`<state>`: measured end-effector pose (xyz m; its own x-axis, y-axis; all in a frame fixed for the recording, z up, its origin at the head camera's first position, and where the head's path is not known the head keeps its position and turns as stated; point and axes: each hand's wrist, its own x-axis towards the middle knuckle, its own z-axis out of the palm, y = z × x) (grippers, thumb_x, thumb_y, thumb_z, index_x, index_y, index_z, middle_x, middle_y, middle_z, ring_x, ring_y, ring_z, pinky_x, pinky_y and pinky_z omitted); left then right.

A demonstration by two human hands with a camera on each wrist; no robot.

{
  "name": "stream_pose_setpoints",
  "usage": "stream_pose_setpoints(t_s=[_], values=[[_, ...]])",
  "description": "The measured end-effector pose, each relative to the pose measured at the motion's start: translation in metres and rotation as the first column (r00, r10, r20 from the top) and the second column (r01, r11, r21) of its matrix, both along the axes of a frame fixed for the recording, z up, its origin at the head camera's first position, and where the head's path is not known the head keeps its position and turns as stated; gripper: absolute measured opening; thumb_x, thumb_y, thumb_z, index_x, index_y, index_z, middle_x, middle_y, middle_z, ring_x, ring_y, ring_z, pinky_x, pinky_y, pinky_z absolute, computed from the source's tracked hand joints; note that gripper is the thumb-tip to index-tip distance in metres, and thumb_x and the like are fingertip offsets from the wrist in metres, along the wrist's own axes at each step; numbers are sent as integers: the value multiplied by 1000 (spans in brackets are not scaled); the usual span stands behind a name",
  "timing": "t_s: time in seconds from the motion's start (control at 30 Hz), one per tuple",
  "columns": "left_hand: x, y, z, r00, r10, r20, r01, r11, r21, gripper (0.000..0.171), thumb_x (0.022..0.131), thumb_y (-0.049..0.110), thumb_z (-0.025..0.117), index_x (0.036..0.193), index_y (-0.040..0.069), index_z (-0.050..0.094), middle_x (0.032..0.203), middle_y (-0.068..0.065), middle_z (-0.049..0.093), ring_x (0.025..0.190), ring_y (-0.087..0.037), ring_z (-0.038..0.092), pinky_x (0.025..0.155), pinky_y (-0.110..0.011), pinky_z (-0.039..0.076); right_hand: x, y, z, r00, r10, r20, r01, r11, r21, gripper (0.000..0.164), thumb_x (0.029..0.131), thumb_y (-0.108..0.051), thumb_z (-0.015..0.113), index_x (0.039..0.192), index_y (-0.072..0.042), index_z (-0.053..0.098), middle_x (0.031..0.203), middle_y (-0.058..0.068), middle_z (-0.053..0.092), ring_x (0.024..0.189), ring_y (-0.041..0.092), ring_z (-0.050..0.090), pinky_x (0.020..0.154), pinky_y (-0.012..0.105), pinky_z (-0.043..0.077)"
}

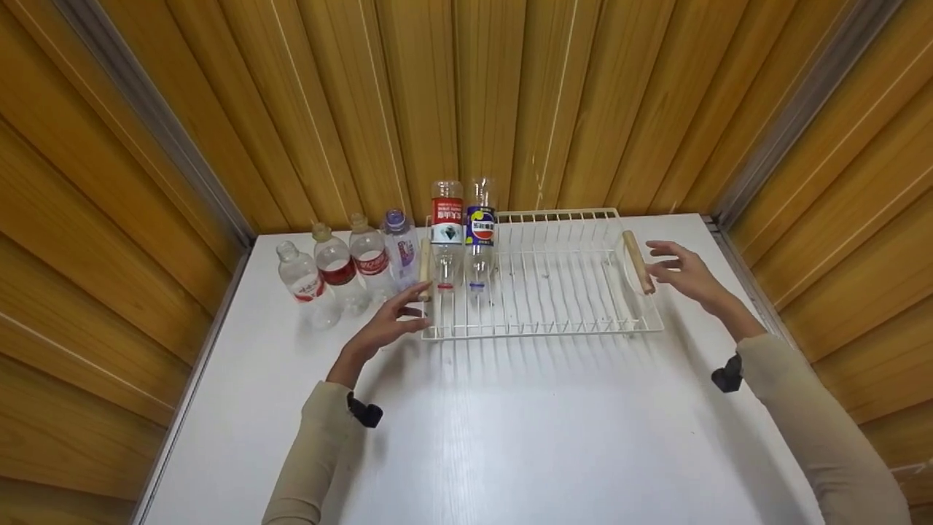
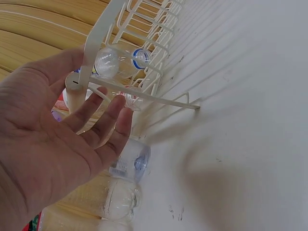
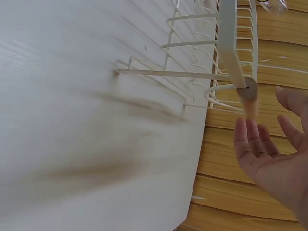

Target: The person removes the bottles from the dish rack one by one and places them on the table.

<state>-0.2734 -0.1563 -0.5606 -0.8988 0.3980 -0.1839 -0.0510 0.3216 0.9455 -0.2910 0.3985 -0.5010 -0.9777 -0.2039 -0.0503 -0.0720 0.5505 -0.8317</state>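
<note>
A white wire dish rack (image 1: 543, 335) with two wooden handles stands on the table. My left hand (image 1: 386, 321) is at the left wooden handle (image 1: 425, 270), its fingers loosely bent by the handle's near end; in the left wrist view the hand (image 2: 67, 130) overlaps the white frame. Beside the right wooden handle (image 1: 638, 262) is my right hand (image 1: 689, 273), fingers relaxed; the right wrist view shows its fingertips right by the handle (image 3: 249, 98). In the rack's left part lie a red-labelled plastic bottle (image 1: 447, 219) and a blue-labelled plastic bottle (image 1: 480, 226), necks toward me.
Left of the rack, several clear plastic bottles stand in a row, among them a red-and-white-labelled bottle (image 1: 300, 273) and a purple-capped bottle (image 1: 401, 248). Wood-patterned panels (image 1: 510, 109) enclose the white table (image 1: 466, 437) at the back and sides.
</note>
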Motion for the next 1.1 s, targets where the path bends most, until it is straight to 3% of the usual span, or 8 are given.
stream_pose_setpoints(t_s=[0.13,0.27,0.37,0.47,0.63,0.83,0.97,1.1], values=[[1,0,-1,1000,12,26,-12,1000,-6,75,92,27,76,157,36,39,160,-9,41,136,-36,51,104,-49,52,-14,-21,16,998,52,-26,-51,998,26,56,106,-25,55,154,0,40,149,29,47,128,36,53,86,8,48],[1,0,-1,999,10,33,-9,1000,-5,75,92,30,76,157,38,38,161,-8,39,136,-36,51,103,-48,53,-27,-51,29,991,128,-28,-127,992,21,51,106,-25,56,149,0,46,142,27,54,114,13,60,87,14,53],[0,-1,-2,999,8,31,-8,1000,2,74,94,26,73,158,36,37,162,-9,38,136,-37,51,102,-49,53,-38,-76,33,978,205,-28,-205,979,-19,48,105,-21,58,146,1,50,138,27,57,104,3,62,86,22,58],[-1,-2,-3,1000,2,21,-3,1000,4,73,95,20,70,159,33,36,161,-12,38,135,-38,52,99,-49,54,-51,-100,31,965,263,-19,-264,964,-42,45,104,-18,60,144,1,53,134,27,59,102,3,64,85,24,58],[-2,-2,-4,1000,-3,19,3,1000,8,74,95,21,72,158,34,37,161,-12,38,134,-38,52,97,-47,55,-70,-139,22,954,298,38,-297,954,-28,43,104,-18,59,143,0,55,133,25,61,106,13,67,90,32,59],[-2,-1,-7,999,-4,34,4,1000,6,75,92,28,75,156,40,38,162,-10,37,134,-37,53,101,-51,54,-82,-180,11,921,358,153,-358,933,-29,48,105,-15,56,147,6,46,136,32,56,125,47,57,102,55,53],[-2,-1,-8,999,1,38,-2,1000,7,76,91,33,77,156,41,38,162,-10,38,134,-37,53,101,-53,53,-89,-201,5,899,367,239,-366,929,-53,59,105,-12,56,155,7,31,144,35,49,133,51,50,109,59,47],[-2,-1,-7,999,1,39,-2,1000,20,76,92,27,76,157,39,38,162,-11,38,133,-37,54,101,-55,54,-96,-218,3,886,335,322,-323,942,-90,76,103,-13,57,161,3,11,152,35,39,140,52,43,114,57,43]])
